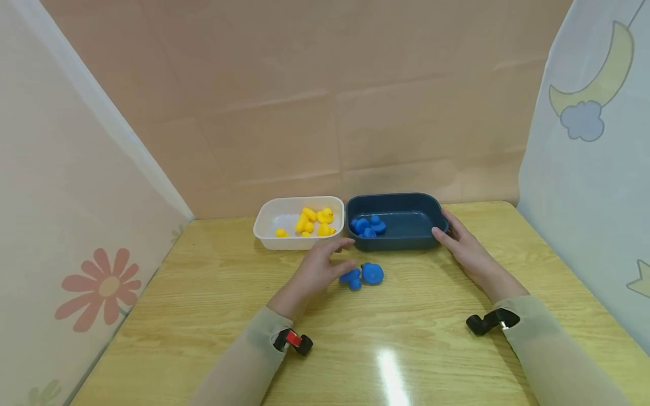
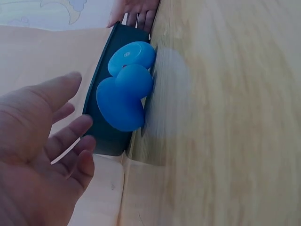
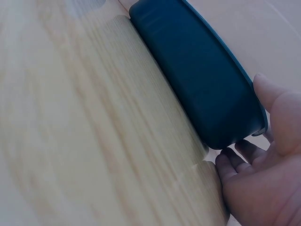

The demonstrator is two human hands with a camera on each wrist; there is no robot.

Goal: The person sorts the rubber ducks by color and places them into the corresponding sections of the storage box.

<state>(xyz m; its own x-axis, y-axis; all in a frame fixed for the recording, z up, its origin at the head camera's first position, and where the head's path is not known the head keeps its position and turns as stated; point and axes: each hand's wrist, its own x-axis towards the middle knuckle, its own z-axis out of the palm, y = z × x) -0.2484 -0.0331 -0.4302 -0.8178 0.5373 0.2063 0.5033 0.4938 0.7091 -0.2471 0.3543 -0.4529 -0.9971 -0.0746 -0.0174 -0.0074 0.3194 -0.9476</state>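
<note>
Two blue rubber ducks lie on the table in front of the trays; one (image 1: 351, 278) is nearest my left hand, the other duck (image 1: 373, 273) shows its round flat base. My left hand (image 1: 317, 268) hovers beside them, thumb and fingers spread apart with nothing between them. In the left wrist view the nearer duck (image 2: 117, 103) stands just beyond the fingertips. At the right end of a dark blue tray (image 1: 396, 243), my right hand (image 1: 464, 248) grips it, thumb at the rim and fingers around the end wall. Several blue ducks (image 1: 368, 226) sit inside its left part.
A white tray (image 1: 299, 243) with several yellow rubber ducks (image 1: 306, 221) stands left of the dark one, side by side with it. Brown paper (image 1: 284, 113) rises behind both trays. Printed cloths hang at the left (image 1: 61, 169) and right (image 1: 584, 186) of the wooden table (image 1: 213, 293).
</note>
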